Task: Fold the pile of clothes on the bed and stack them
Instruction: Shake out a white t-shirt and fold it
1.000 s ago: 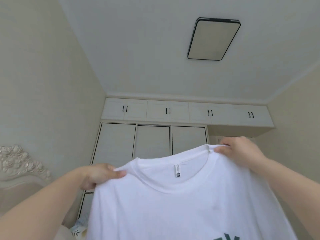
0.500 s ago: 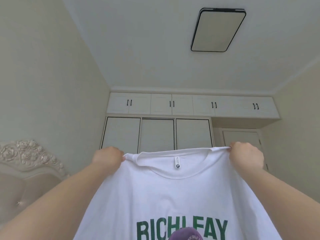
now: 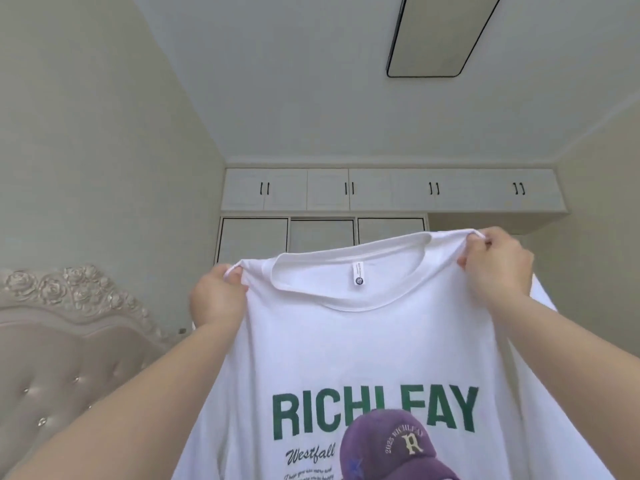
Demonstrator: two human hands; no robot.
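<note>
Higher now, the white T-shirt (image 3: 363,341) hangs lengthwise below both grips. Left hand (image 3: 216,299) and right hand (image 3: 497,268) each pinch a shoulder, equally near.

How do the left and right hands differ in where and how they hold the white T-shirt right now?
The left hand grips the white T-shirt at its left shoulder; the right hand grips the right shoulder. The left hand sits lower, the right higher, so the collar line tilts. The right hand's fingertips show pinching the fabric; the left's are mostly hidden. Both hold it up, print facing the camera.
</note>
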